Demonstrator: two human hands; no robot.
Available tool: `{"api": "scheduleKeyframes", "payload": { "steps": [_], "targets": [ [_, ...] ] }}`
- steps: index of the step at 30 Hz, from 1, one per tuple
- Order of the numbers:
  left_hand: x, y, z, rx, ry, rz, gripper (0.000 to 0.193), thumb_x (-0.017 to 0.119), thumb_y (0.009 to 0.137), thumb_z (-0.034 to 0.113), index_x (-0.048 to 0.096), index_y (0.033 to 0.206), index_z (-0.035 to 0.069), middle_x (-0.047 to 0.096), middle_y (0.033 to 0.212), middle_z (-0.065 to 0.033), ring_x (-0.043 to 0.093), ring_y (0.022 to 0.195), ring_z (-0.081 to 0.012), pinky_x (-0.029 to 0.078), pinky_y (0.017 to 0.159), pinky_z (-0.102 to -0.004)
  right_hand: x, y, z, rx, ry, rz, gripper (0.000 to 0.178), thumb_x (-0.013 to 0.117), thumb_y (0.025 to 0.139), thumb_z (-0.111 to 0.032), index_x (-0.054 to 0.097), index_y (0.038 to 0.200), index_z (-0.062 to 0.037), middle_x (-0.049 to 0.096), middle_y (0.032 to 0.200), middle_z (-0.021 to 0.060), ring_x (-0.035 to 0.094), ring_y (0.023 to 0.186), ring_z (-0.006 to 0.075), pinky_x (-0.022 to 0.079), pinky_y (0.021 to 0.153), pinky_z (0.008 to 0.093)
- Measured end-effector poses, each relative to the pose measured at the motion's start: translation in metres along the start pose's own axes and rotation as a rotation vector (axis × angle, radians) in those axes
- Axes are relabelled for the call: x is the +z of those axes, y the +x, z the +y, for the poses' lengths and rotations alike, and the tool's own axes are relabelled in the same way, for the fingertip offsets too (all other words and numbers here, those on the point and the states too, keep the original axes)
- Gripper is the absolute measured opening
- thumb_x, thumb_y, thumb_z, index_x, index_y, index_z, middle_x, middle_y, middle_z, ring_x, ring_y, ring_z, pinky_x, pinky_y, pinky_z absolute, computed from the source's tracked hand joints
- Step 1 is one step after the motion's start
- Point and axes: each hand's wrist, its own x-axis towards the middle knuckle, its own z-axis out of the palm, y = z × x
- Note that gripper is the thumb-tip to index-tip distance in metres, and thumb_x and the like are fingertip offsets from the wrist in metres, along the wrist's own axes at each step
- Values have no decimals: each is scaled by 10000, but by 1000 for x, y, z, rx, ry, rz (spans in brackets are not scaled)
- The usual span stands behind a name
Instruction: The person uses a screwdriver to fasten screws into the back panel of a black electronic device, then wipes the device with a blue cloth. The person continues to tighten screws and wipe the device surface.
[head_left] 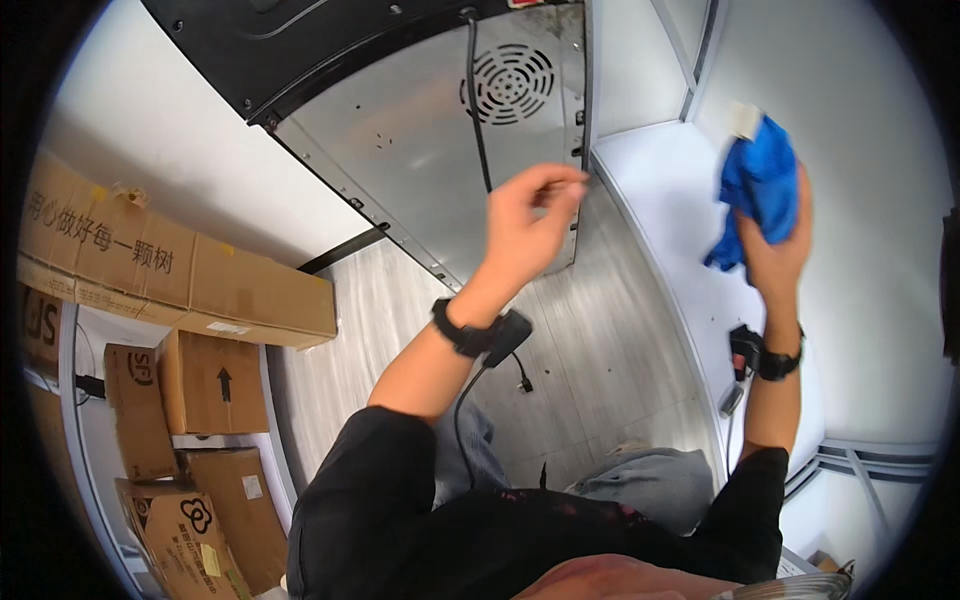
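Standing largest before you is the metal appliance point(370, 150), ahead and to your left; it is nearer to your left hand point(525, 225) than to your right hand point(785, 250). On your right side runs the white ledge point(650, 180), and your right hand appears over it, though you cannot tell how high. The blue cloth point(768, 185) is in this right hand, gripped between thumb and fingers; it reaches forward past the palm. Its long axis points roughly away from you, and a loose corner hangs left of the thumb. From your left hand, the cloth lies to the right, well apart. Your left hand has its fingers bent, tips close to the thumb; because of blur, you cannot tell if it pinches anything. Smaller is the round vent point(508, 84), ahead of it; the black cable point(480, 140) crosses its left part and disappears at your left hand.
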Motion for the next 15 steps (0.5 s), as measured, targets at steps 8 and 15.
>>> {"api": "scheduleKeyframes", "payload": {
  "steps": [8,15],
  "targets": [
    [-58,-1,9,39,249,255,409,642,861,125,491,1232,42,572,1118,-105,530,1067,-190,439,869,-331,161,60,-43,-361,-108,-72,805,697,590,47,480,1332,-176,435,1289,179,492,1116,366,448,915,412],
    [-78,-20,-8,-400,-57,-86,303,534,951,217,511,1190,33,583,989,-57,555,1017,-168,421,875,-312,219,53,-45,-409,-236,78,754,682,610,15,501,1311,-194,444,1307,176,491,1080,375,426,869,455]
  ]
}}
